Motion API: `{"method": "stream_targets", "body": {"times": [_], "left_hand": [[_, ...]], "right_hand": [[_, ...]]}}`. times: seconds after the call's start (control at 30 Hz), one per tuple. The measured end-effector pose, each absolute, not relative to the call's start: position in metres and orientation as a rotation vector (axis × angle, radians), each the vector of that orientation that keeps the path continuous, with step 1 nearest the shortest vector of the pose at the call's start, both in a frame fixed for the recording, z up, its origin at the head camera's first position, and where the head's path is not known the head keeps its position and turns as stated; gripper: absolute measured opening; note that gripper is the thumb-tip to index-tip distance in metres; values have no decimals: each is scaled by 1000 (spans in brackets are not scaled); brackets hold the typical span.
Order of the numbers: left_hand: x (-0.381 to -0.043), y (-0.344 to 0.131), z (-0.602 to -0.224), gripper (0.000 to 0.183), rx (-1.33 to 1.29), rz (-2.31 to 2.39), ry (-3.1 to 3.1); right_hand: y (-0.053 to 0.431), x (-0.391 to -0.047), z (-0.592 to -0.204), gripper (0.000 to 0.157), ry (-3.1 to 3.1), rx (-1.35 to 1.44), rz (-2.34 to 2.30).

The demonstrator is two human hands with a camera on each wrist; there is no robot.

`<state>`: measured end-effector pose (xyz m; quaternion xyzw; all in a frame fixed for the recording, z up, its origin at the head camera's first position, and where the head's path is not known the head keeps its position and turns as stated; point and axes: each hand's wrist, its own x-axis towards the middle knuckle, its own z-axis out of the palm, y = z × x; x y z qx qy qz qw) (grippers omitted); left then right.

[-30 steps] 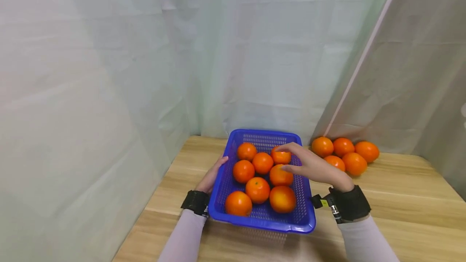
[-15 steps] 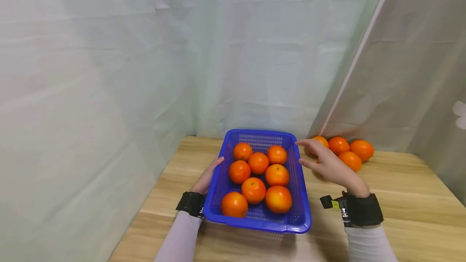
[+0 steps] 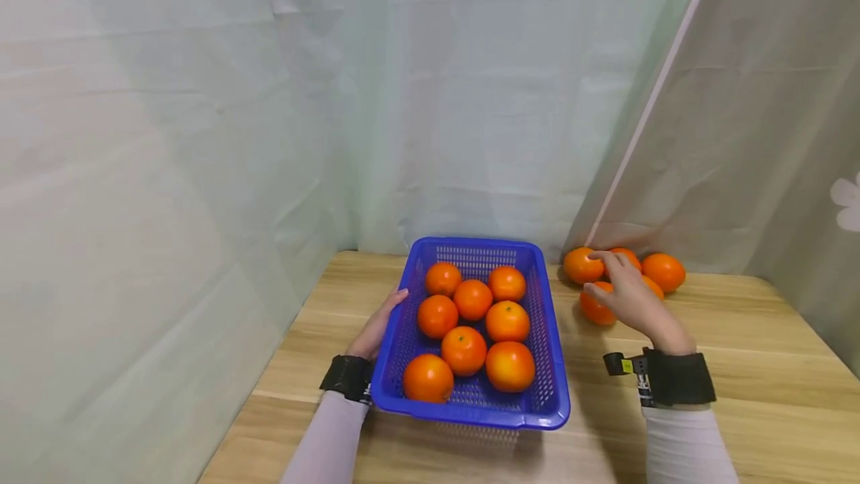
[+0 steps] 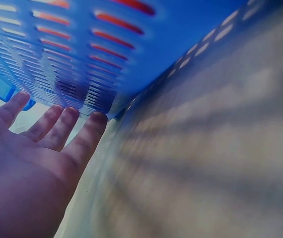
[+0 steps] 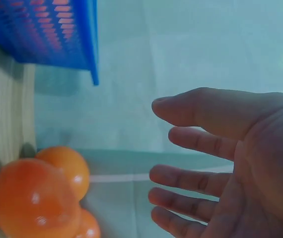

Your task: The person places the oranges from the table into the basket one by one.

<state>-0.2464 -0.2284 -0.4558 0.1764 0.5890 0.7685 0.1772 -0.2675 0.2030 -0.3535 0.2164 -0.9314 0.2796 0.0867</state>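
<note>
A blue plastic basket [image 3: 558,364] with slotted walls holds several oranges [image 3: 463,350]. My left hand [image 3: 374,331] is at the basket's left side, its thumb tip close to the rim. In the left wrist view the fingers [image 4: 84,141] reach out straight, with their tips at the slotted wall. My right hand [image 3: 634,301] hovers over a group of loose oranges [image 3: 664,272] to the right of the basket. Its thumb and fingers are spread and hold nothing. The nearest loose orange [image 3: 596,305] lies just below the thumb, and the hand partly covers others behind it.
The wooden table [image 3: 759,387] carries the basket and loose oranges. A pale curtain [image 3: 484,110] hangs along its back edge and another sheet [image 3: 134,245] hangs down the left side.
My right hand has moved from above the basket's oranges, over its right rim, to the loose oranges. The left hand has stayed at the basket's side; the view has shifted slightly.
</note>
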Motion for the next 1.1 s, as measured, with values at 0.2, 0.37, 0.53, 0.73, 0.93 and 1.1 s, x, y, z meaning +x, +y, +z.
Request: {"method": "stream_targets", "body": {"times": [0.2,0.37,0.53,0.73,0.93,1.1], "left_hand": [[-247,-228,-455,54,501,2194,1652],[-246,-229,-453,53,493,2184,1645],[-247,-228,-454,53,507,2164,1650],[-247,-228,-456,54,502,2172,1647],[-246,-228,-456,54,488,2184,1630],[-246,-228,-455,54,486,2187,1618]], "right_hand": [[211,-279,-368,58,-2823,600,810],[212,-288,-385,66,-2860,576,761],[211,-290,-397,65,-2863,553,727],[211,-293,-405,63,-2895,531,729],[208,-295,-413,56,-2908,535,700],[206,-295,-414,52,-2880,553,667]]}}
